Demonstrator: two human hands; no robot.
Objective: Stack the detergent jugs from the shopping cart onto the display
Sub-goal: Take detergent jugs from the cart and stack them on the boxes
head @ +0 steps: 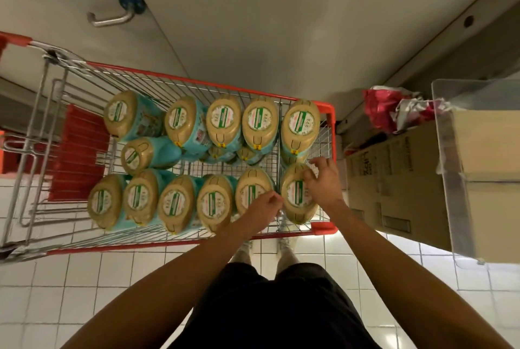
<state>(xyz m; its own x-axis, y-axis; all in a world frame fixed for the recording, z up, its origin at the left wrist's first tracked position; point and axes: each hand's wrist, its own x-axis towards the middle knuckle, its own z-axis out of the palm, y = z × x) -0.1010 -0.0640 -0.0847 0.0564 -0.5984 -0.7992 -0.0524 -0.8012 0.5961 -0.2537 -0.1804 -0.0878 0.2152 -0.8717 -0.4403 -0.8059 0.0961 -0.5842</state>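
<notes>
A red-rimmed wire shopping cart [326, 108] stands in front of me, full of several teal detergent jugs with tan lids, seen from above. The jug at the near right corner [294, 196] has my right hand [323, 182] resting on its lid, fingers spread over the right side. My left hand [266, 208] hovers at the gap between that jug and its left neighbour [250, 191], fingers curled loosely, gripping nothing that I can see. A far row of jugs [223, 120] stands along the cart's back side.
A cardboard box [394, 179] sits on the floor right of the cart, with a clear plastic bin [450, 168] beside it and crumpled red and white bags [391, 109] behind. A grey door with a metal handle [109, 20] is beyond the cart. White tiled floor underfoot.
</notes>
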